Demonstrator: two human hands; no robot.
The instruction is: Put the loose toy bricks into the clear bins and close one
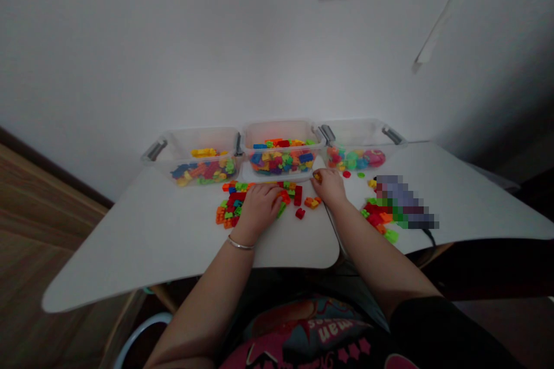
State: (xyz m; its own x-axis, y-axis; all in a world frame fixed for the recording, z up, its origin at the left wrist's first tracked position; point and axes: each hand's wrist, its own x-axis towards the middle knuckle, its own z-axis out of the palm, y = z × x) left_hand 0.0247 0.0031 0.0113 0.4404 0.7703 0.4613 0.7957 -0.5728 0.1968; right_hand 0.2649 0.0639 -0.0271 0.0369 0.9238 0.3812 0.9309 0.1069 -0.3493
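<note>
My left hand [258, 206] rests knuckles up on a loose pile of coloured bricks [236, 203] on the white table [142, 236]; its fingers are curled over some bricks, and what they grip is hidden. A silver bangle [240, 245] circles that wrist. My right hand [329, 186] is further back, beside the middle bin [281, 153], pinching a small orange-yellow brick [317, 176] between its fingertips. A red brick [300, 213] and an orange brick [311, 202] lie between the hands.
Three clear plastic bins stand in a row against the wall: the left bin [194, 161], the middle one and the right bin [361, 150], each holding mixed bricks. Another brick pile [378, 216] lies at the right beside a blurred patch [404, 202]. A table seam runs near my right forearm.
</note>
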